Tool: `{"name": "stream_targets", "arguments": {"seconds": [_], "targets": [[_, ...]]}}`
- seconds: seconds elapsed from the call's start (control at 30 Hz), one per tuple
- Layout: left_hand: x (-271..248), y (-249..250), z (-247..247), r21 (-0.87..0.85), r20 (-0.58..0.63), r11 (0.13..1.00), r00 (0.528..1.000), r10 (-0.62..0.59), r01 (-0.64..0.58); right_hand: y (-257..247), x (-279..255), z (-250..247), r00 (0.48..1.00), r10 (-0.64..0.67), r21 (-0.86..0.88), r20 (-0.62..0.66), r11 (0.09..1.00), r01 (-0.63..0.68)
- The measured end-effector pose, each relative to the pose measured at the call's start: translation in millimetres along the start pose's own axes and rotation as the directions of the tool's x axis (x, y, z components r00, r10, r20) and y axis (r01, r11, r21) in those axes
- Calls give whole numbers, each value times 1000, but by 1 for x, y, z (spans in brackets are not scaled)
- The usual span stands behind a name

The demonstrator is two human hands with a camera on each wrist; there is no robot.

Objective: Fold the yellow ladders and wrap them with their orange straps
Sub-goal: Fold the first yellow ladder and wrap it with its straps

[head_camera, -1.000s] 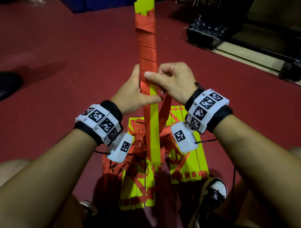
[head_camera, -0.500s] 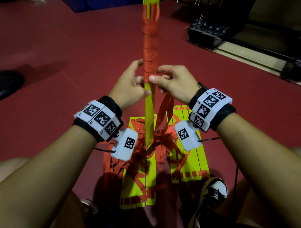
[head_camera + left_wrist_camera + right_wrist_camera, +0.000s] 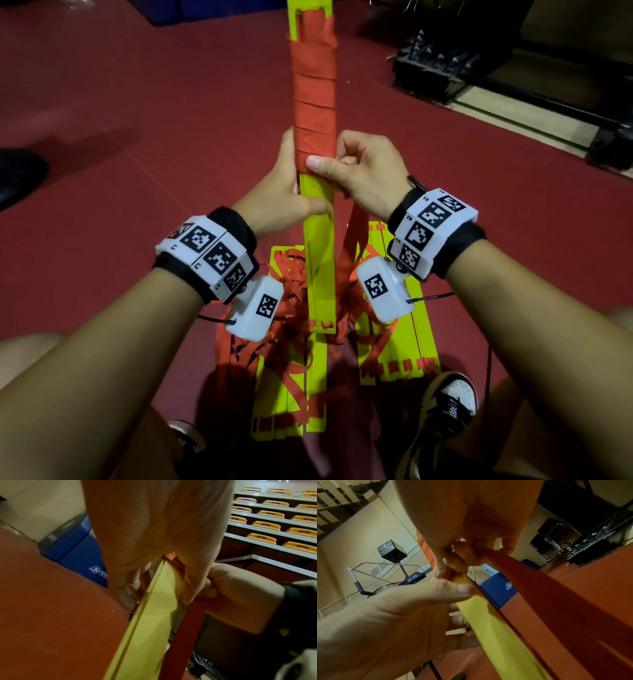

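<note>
My left hand (image 3: 286,192) grips the long yellow folded plastic ladder (image 3: 317,240) and my right hand (image 3: 363,171) pinches the flat orange cloth strap (image 3: 313,113) at 12 o'clock, so a loose pinch could let the wraps slide undone.

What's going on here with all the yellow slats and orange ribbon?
A person sitting on a red floor is bundling up a folded yellow ladder, held upright between both hands. The left hand grips the bundle, while the right hand pinches the orange strap against it at the lower edge of the wrapping. The upper part is wound in orange; the lower part is bare yellow, with loose strap hanging down. More ladders and tangled straps lie on the floor below.
</note>
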State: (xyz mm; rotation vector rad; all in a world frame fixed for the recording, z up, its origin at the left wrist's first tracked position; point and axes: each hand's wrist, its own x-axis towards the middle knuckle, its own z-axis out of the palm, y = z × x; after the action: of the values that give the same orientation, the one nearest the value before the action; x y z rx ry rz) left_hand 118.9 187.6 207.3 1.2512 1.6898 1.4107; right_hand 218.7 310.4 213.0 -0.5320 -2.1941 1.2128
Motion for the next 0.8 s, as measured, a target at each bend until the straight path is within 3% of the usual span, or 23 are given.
{"name": "stream_targets", "arguments": {"seconds": [0.17,0.4,0.6,0.8], "targets": [[2,-13,-2,134,-86,990,996,-26,37,-3,-2,3,1000,13,-8,7,1000,-13],[2,-4,-7,-24,-148,997,986,-79,76,-8,-3,-7,985,45,101,166,993,-62],[2,-2,-8,-167,-59,986,997,-41,30,1,3,-7,993,33,-37,117,999,-28],[-1,0,-6,-153,-64,988,998,-8,-2,8,3,-5,999,-9,-27,42,1000,10]]}}
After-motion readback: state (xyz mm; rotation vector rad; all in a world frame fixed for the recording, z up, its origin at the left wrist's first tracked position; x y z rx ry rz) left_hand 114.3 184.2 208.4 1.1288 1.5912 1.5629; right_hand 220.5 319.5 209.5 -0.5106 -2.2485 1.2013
